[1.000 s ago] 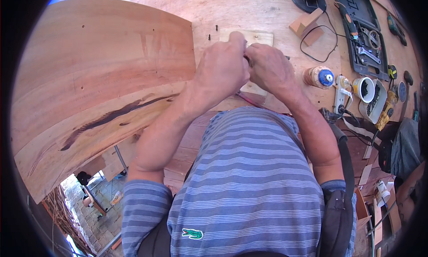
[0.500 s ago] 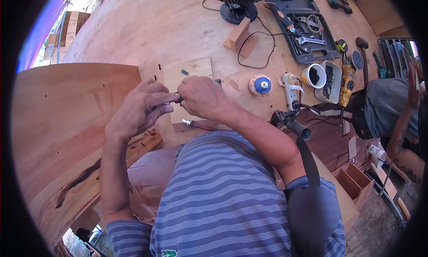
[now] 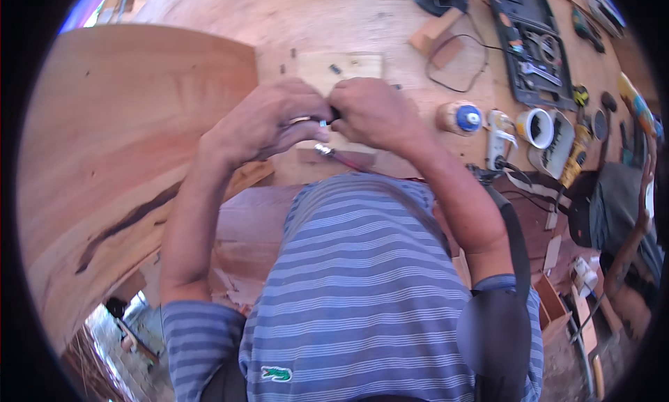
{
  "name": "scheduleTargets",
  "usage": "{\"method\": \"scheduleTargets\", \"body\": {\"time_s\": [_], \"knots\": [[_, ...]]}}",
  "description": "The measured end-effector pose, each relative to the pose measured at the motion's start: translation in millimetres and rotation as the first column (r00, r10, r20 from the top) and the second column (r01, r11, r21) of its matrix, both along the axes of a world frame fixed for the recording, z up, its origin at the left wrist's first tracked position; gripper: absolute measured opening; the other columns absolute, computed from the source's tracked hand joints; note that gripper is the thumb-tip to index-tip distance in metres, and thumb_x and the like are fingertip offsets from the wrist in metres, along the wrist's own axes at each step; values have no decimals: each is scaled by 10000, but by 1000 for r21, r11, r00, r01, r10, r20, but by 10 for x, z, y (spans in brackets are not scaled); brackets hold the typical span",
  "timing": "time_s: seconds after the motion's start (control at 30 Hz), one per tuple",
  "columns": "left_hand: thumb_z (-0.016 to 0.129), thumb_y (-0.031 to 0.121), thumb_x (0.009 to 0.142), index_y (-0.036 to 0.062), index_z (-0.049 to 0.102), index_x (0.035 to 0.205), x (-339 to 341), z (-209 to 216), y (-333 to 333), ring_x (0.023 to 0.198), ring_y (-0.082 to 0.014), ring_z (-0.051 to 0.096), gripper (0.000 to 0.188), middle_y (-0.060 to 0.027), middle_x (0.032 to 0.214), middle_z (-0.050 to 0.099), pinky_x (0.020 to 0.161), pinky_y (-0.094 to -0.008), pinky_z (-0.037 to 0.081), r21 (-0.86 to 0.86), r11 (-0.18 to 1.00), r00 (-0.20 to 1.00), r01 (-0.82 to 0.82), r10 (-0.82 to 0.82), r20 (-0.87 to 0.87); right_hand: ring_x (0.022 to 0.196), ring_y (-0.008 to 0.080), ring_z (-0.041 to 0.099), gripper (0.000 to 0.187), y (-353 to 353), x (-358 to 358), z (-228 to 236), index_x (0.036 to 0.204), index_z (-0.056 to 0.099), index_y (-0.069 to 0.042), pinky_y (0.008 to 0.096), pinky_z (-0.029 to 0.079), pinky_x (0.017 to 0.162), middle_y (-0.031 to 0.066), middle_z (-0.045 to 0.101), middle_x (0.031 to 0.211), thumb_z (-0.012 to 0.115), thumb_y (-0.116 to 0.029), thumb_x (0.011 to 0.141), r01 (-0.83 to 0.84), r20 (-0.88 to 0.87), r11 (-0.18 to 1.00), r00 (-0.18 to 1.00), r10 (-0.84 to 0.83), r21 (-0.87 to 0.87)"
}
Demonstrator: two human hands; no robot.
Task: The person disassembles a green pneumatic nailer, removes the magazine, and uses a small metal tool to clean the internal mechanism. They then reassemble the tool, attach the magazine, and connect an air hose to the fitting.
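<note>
Currently I'm watching both bare hands meeting in front of the striped shirt. Right hand (image 3: 373,113) is curling inward, thumb and fingers pinching a small dark piece (image 3: 334,114). Left hand (image 3: 268,120) is reaching in from the other side, half curled, a gap showing between thumb and fingers; I'm not able to tell whether its tips are gripping. That dark piece is sitting between the two sets of fingertips, mostly hidden, so I'm not making out its kind.

Pale square wooden board (image 3: 310,62) is lying under the hands. Small flat dark part (image 3: 335,69) is resting on it; two short dark screw-like bits (image 3: 283,69) are lying just off its left edge. Shiny metal fitting on a red hose (image 3: 324,150) is lying near the board's lower edge.

Further right I'm seeing a blue-capped bottle (image 3: 453,118) standing near the right forearm, then a white power strip (image 3: 496,143) and a round white tub (image 3: 537,128). Open black tool case (image 3: 533,92) is lying beyond them. Large plywood panel (image 3: 153,102) is filling the left.
</note>
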State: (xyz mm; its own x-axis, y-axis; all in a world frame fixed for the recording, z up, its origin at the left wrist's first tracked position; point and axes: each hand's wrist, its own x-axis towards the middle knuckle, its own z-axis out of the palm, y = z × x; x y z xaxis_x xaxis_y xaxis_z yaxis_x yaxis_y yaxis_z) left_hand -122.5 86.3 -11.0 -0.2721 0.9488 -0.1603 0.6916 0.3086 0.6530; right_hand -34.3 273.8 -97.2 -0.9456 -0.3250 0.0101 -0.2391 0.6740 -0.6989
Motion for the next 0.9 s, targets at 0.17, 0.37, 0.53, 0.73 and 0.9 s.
{"method": "scheduleTargets", "body": {"time_s": [0.17,0.37,0.53,0.73,0.9], "knots": [[772,146,877,40,728,1076,122,-177,-144,963,-297,706,230,-126,1068,742,831,-398,561,89,985,967,-145,122,222,864,370,693,182,25,-48,-11,812,701,-26,482,552,774,163,705,858,742,-203,797,-19,-27,1000,999,19,5],[722,95,933,42,744,1054,237,-437,-181,800,-256,711,134,-129,933,745,737,-336,563,223,939,960,-261,229,159,883,358,683,184,23,-27,41,822,680,-32,469,540,795,154,695,850,744,-203,807,-20,-26,1000,999,20,8],[674,38,972,1,741,1042,305,-114,-37,803,-157,701,104,-97,894,743,695,-287,557,387,715,814,-581,507,284,881,358,677,192,40,-15,7,839,670,-25,473,535,805,148,687,855,745,-198,800,-23,-37,1000,999,23,-3],[676,25,967,-6,719,1115,441,-347,-307,701,-184,650,157,-136,839,700,626,-309,511,189,846,853,-499,518,-68,882,360,675,200,33,-34,10,855,675,-27,474,532,808,147,684,859,746,-203,791,-1,-51,1000,999,0,-11],[655,61,985,-4,701,1063,604,-489,-224,673,-261,635,111,-166,815,664,602,-348,490,197,810,811,-552,576,-100,884,364,675,202,26,-37,-20,860,683,-24,474,531,810,152,685,861,742,-204,791,11,-44,1000,999,-12,-19]]}}
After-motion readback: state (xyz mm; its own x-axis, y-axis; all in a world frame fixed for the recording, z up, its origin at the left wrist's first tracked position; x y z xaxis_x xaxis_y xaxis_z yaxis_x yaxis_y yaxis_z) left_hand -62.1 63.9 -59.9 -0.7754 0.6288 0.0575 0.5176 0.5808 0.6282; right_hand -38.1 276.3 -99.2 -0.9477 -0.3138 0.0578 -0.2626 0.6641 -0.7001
